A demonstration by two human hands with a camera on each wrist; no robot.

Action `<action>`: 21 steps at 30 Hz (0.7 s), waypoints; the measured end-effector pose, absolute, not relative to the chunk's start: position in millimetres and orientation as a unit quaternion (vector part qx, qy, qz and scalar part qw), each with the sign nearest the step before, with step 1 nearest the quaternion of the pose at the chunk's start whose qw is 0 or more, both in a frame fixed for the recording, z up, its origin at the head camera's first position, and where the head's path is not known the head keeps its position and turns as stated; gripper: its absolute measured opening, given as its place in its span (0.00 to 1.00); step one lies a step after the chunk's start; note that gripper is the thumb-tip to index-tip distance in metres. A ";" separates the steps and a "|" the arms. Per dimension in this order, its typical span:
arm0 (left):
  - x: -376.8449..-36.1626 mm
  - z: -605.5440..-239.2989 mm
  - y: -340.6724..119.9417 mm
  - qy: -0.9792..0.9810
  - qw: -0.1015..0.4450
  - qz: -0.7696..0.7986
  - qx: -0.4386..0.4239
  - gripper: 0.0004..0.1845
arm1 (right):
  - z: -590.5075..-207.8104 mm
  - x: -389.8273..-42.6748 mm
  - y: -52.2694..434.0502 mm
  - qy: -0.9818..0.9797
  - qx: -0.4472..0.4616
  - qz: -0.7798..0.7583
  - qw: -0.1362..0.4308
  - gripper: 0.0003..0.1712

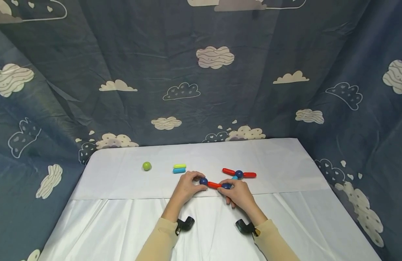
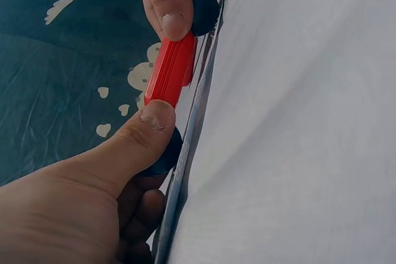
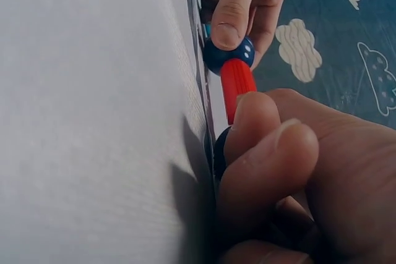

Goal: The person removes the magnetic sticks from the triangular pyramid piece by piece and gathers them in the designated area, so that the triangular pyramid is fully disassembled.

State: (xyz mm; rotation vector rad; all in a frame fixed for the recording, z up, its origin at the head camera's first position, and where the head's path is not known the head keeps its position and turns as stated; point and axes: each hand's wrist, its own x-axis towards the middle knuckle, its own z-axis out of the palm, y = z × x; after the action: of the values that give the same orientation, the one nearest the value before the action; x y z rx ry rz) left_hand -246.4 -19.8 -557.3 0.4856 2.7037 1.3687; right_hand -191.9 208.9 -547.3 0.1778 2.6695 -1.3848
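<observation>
Near the middle of the table, my left hand [image 1: 188, 185] pinches a dark blue ball [image 1: 203, 181] between thumb and fingers. My right hand [image 1: 240, 194] grips another dark blue ball [image 1: 226, 186], partly covered by its fingers. A red rod [image 1: 214, 185] spans the two balls; in the left wrist view the left thumb lies over the rod's near end [image 2: 166, 78]. Just beyond the right hand, a light blue rod [image 1: 234, 178] runs towards a third dark blue ball [image 1: 239, 174], which has red rods [image 1: 250, 175] on two sides. Whether the light blue rod joins both balls I cannot tell.
A green ball [image 1: 147, 166] sits at the table's left. Between it and my left hand, a yellow-green rod [image 1: 179, 166] lies beside another light blue rod [image 1: 179, 170]. White cloth [image 1: 122, 181] covers the table; a dark cloud-patterned curtain [image 1: 139, 108] hangs behind it.
</observation>
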 end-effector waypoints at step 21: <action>-240.9 -535.9 -33.1 0.837 -0.033 0.533 0.118 0.19 | -549.7 -194.2 210.6 0.880 0.070 -0.464 0.076 0.18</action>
State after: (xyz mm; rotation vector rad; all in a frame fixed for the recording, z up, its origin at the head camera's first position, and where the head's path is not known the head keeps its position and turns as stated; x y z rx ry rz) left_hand -240.9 -33.1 -535.9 0.3798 2.6871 1.7101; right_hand -194.2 210.6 -549.7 0.2103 2.6384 -1.3898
